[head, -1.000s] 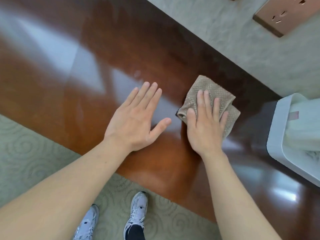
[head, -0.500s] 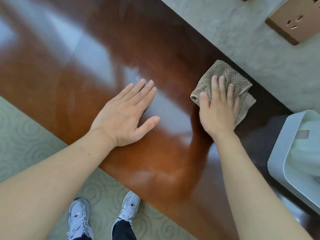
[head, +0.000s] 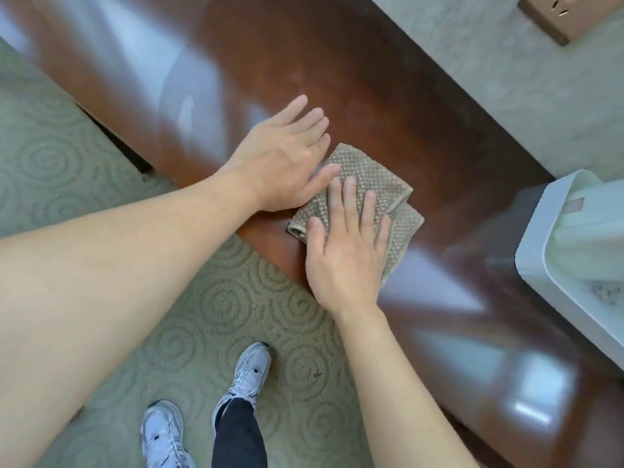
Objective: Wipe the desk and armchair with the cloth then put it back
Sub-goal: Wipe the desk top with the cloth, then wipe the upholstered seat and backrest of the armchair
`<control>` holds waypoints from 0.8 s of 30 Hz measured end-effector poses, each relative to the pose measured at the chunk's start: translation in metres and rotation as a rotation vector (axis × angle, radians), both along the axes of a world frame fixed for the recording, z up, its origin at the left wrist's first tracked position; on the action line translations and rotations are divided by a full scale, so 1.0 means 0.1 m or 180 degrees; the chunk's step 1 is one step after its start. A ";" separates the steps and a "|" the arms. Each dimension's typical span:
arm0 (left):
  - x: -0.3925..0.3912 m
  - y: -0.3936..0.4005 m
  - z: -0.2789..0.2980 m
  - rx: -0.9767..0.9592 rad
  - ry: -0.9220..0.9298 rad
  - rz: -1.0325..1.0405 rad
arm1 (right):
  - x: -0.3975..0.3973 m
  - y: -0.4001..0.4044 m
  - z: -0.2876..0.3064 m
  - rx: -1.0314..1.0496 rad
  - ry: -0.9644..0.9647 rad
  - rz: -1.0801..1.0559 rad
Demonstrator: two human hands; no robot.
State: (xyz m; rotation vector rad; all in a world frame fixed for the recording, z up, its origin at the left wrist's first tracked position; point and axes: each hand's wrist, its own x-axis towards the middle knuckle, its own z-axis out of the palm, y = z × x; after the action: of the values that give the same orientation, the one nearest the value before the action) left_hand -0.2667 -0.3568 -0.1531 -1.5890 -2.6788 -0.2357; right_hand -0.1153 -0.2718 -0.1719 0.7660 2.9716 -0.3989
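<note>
No readable text, brand or number anywhere. Only a small blank pinkish tag (head: 575,207) on the white container (head: 537,231), at the worktop's (head: 388,106) end, its surface bare of lettering.

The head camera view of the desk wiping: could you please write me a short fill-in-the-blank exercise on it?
1. The right hand presses flat on the folded beige waffle-textured ____.
2. The glossy reddish-brown wooden desk stands on a swirl-patterned ____.
3. The left hand lies flat, its thumb touching the cloth's ____ edge.
4. The white plastic bin sits at the desk's ____ side.

Missing words: cloth; carpet; left; right
</note>
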 end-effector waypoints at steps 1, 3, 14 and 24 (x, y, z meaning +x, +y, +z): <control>0.07 -0.02 0.02 0.0012 -0.0015 0.0035 | 0.06 -0.09 -0.01 -0.0015 -0.0008 0.0015; 0.21 -0.13 0.02 0.0170 -0.0138 0.0099 | 0.16 -0.25 -0.01 -0.0033 0.0014 -0.0027; 1.23 -1.93 0.04 0.1105 -0.1739 0.1024 | 0.56 -1.20 0.67 -0.2389 0.0653 -0.0615; 1.72 -3.62 1.18 0.2970 -0.3035 0.2527 | 0.53 -2.65 1.62 -0.6502 -0.0356 -0.0439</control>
State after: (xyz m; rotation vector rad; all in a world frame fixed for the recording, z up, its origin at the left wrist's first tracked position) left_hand -0.0945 -0.7192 -0.0356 -0.0663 -2.6134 -2.1504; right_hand -0.0626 -0.5366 -0.0104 0.4595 1.0106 -2.3676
